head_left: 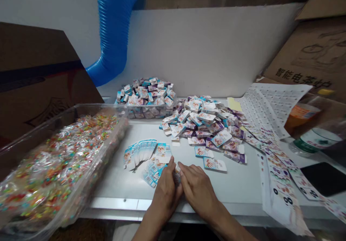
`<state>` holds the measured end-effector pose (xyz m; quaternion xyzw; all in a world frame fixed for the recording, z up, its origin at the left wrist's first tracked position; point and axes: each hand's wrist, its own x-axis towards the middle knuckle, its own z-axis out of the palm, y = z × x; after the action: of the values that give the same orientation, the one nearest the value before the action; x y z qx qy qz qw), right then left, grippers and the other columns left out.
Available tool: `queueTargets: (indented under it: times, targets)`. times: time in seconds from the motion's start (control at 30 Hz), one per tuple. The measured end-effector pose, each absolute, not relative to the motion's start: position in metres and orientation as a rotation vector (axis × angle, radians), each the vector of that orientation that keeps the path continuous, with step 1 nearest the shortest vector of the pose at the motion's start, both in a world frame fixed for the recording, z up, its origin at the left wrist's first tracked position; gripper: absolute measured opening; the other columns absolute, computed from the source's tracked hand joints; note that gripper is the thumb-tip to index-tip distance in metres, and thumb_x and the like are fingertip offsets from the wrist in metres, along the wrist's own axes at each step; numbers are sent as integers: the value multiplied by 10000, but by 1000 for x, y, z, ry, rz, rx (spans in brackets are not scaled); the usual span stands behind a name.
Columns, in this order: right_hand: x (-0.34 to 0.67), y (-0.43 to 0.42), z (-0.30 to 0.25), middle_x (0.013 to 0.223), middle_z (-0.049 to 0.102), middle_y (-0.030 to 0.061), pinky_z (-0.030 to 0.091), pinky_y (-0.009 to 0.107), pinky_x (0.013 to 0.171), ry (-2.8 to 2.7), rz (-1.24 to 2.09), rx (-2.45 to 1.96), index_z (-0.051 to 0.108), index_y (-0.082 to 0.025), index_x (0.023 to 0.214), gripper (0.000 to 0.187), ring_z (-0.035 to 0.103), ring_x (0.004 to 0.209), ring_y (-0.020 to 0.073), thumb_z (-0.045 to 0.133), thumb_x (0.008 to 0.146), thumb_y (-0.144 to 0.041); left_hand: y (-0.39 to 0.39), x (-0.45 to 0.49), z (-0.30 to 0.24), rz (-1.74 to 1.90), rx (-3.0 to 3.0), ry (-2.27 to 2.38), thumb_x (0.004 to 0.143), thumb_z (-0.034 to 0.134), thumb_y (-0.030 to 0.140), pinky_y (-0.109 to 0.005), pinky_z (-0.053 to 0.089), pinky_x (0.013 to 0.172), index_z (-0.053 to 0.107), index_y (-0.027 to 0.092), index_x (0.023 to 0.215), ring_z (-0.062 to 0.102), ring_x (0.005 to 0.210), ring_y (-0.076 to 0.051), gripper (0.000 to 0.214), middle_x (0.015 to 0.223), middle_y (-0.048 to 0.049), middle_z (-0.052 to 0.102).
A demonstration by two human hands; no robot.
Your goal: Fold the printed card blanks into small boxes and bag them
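Note:
My left hand point(167, 185) and my right hand point(198, 187) come together over the front of the white table. Between them is a small printed box point(177, 175), mostly hidden by fingers and palms; both hands are closed around it. Just left of my left hand lie loose flat cartons point(152, 171) in blue and white. Behind those, a fanned stack of flat cartons point(140, 151) rests on the tabletop. Two small blue-edged boxes point(214, 164) lie beyond my right hand, at the front of a heap of folded boxes point(200, 120).
On the left stands a large clear tub point(119, 140) of bagged colourful pieces. A clear bin point(151, 112) heaped with small boxes is at the back. Sticker sheets point(278, 183), a dark phone point(325, 178) and a plastic cup point(316, 140) occupy the right. A blue hose point(113, 28) hangs behind.

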<state>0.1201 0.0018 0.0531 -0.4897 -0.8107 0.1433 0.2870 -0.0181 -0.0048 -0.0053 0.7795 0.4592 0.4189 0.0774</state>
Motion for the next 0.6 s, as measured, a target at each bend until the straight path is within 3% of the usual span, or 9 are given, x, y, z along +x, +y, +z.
queueTargets:
  times: [0.1, 0.23, 0.33, 0.43, 0.5, 0.53, 0.6]
  targets:
    - [116, -7, 51, 1129, 607, 170, 435, 448, 837, -2307, 64, -1229, 477, -53, 1264, 420, 547, 934, 265, 394, 863, -148, -4, -20, -4, 1264, 2404, 1342, 846, 411, 121, -448, 427, 961, 61, 124, 1403, 337, 1287, -264, 658, 1368, -235, 328]
    - [112, -17, 46, 1257, 515, 199, 418, 465, 892, -2347, 14, -1214, 399, -13, 1314, 480, 504, 1051, 291, 395, 849, -131, -5, -19, -6, 1240, 2348, 1340, 860, 397, 136, -447, 412, 976, 72, 156, 1409, 352, 1280, -256, 639, 1378, -202, 335]
    - [121, -7, 50, 1165, 588, 152, 477, 403, 829, -2344, 331, -1204, 429, -102, 1312, 469, 567, 978, 240, 356, 849, -110, -9, -20, -4, 1179, 2192, 1374, 864, 438, 202, -431, 403, 992, 53, 167, 1412, 355, 1280, -250, 671, 1402, -178, 319]
    - [148, 26, 65, 961, 674, 70, 509, 354, 754, -2279, 755, -1177, 573, -216, 1181, 359, 626, 840, 201, 430, 852, -197, -16, -28, 4, 1163, 2085, 1422, 834, 525, 277, -441, 397, 994, 30, 164, 1414, 372, 1265, -266, 771, 1422, -188, 276]
    - [168, 55, 77, 924, 687, 69, 514, 365, 748, -2067, 967, -1183, 613, -208, 1121, 315, 644, 816, 207, 469, 855, -299, -21, -37, 8, 1201, 2053, 1496, 810, 569, 305, -459, 401, 981, 65, 167, 1412, 412, 1230, -275, 797, 1405, -192, 302]
    - [175, 68, 81, 923, 687, 76, 525, 363, 717, -1858, 1053, -1197, 554, -200, 1197, 373, 654, 788, 202, 430, 881, -354, -22, -41, 8, 1234, 2032, 1557, 813, 567, 305, -461, 414, 965, 96, 171, 1408, 444, 1200, -270, 770, 1382, -188, 339]
    - [177, 87, 83, 1141, 615, 92, 513, 380, 778, -1608, 1036, -1160, 376, -231, 1344, 482, 635, 915, 202, 378, 904, -425, -23, -49, 5, 1310, 1980, 1697, 843, 522, 281, -443, 450, 920, 161, 174, 1391, 514, 1121, -246, 665, 1306, -171, 434]
